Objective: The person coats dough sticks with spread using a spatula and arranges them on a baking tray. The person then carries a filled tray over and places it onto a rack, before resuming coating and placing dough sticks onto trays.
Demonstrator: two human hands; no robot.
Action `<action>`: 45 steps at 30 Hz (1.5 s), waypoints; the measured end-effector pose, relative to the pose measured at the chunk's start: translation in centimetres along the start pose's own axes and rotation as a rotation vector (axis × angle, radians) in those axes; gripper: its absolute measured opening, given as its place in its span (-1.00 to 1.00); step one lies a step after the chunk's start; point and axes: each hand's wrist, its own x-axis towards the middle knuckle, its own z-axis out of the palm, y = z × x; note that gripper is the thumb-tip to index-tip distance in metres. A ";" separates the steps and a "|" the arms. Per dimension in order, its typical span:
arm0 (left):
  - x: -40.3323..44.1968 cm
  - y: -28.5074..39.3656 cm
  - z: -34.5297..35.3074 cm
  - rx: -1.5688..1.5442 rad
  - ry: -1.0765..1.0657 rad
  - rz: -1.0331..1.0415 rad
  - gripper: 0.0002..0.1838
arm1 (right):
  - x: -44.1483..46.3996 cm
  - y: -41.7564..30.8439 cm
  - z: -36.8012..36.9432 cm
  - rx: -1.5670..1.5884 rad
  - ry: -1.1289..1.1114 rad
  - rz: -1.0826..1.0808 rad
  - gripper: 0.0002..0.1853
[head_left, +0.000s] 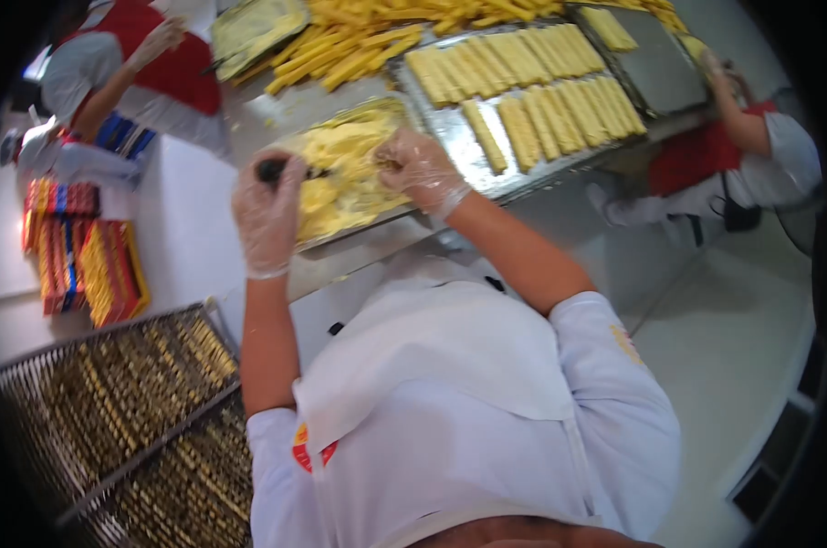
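My left hand [269, 210], in a clear plastic glove, is closed around the black handle of a spreading tool [270, 170]. Its far end points right into yellow cream [345, 151], so its exact kind is hard to see. The cream lies thick and uneven in a shallow metal tray [377, 219] in front of me. Over the tray's right side, my right hand [423, 169] is also gloved, with its fingers curled together. What it pinches, if anything, is too small to make out.
Right of the cream, a metal tray [514, 185] holds two rows of pale yellow sticks [569, 119]. Loose yellow sticks [340, 59] pile up behind. Co-workers [149, 78] stand left and right. Racks of small pieces [121, 393] and red-yellow packs [67, 247] are at left.
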 end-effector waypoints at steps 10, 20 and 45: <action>0.5 -2.3 -3.2 -0.200 -0.022 -0.089 -0.86 | -8.7 3.6 -4.8 0.400 0.650 0.584 -0.74; 0.2 -3.5 -3.9 -0.266 -0.070 -0.109 -0.85 | -9.5 4.9 -4.2 -0.029 0.818 0.532 -0.73; -2.6 0.4 -8.5 -0.138 0.208 -0.064 -0.86 | 15.5 7.2 -3.3 -0.544 0.174 -0.196 -0.71</action>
